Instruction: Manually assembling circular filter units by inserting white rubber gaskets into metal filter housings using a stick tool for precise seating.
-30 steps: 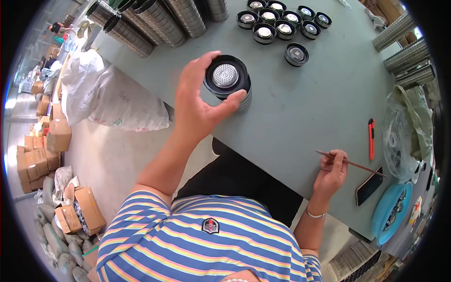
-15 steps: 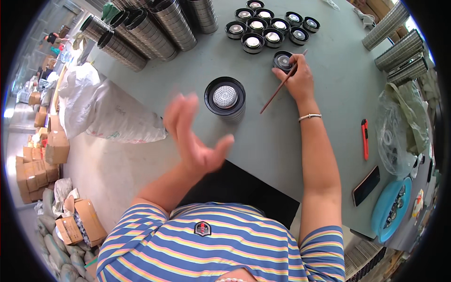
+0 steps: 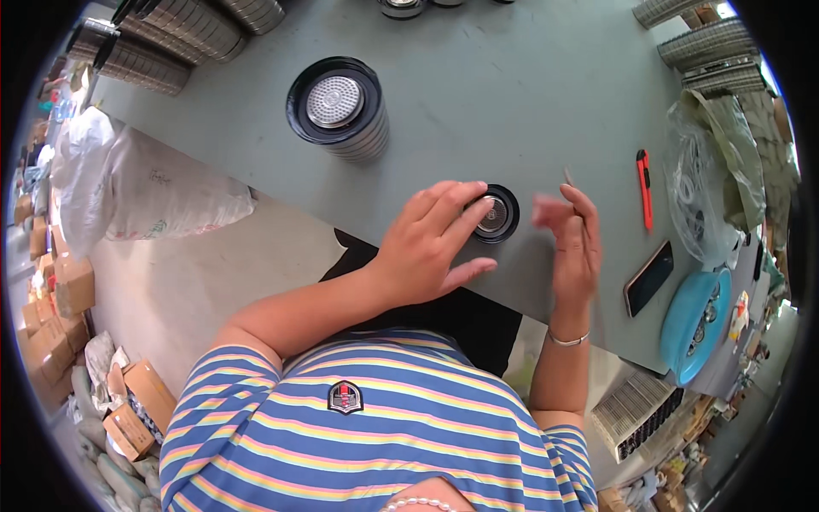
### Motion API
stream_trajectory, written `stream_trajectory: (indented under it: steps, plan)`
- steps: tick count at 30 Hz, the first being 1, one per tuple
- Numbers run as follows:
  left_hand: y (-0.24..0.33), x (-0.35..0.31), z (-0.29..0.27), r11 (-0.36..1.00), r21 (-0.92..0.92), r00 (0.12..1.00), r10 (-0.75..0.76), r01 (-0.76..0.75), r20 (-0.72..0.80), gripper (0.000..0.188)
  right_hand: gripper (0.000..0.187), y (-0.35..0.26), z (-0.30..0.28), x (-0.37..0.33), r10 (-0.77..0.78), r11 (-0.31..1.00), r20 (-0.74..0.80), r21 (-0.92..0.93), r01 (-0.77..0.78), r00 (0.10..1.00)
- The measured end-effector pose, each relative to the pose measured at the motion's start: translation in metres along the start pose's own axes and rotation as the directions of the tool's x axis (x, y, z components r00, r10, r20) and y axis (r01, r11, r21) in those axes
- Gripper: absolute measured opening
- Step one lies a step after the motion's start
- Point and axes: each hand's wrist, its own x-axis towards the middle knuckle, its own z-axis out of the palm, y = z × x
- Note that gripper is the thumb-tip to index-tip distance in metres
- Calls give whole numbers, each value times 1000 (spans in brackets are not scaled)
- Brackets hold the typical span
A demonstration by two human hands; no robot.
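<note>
A small round black-rimmed part with a silver perforated centre lies on the table in front of me. My left hand reaches it from the left, its fingertips at the rim and over the centre, the thumb apart. To the right of it is my right hand, fingers curled and partly blurred. A thin stick pokes out above these fingers; most of it is hidden. Farther left stands a stack of ringed metal parts, topped by a black rim and a perforated silver disc.
Tall metal stacks stand far left, beside a white sack. On the right lie a red cutter, a phone, a clear plastic bag and a blue basin of metal parts. Several round parts show at the far edge.
The small round part and my right hand have come nearer to me. My left hand has moved right onto the part. The view has shifted, so the stack appears farther left.
</note>
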Motion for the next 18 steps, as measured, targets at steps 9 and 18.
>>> stream_trajectory:
  steps: [9, 18]
  plan:
    - [0, 17, 18, 996, 80, 999, -38, 39, -13, 60, 8, -16, 21, 11, -235, 861, 113, -437, 261, 965]
    - [-5, 12, 20, 996, 79, 998, -33, 37, -51, 62, 10, -29, 18, 4, -35, 850, 266, -499, 168, 963]
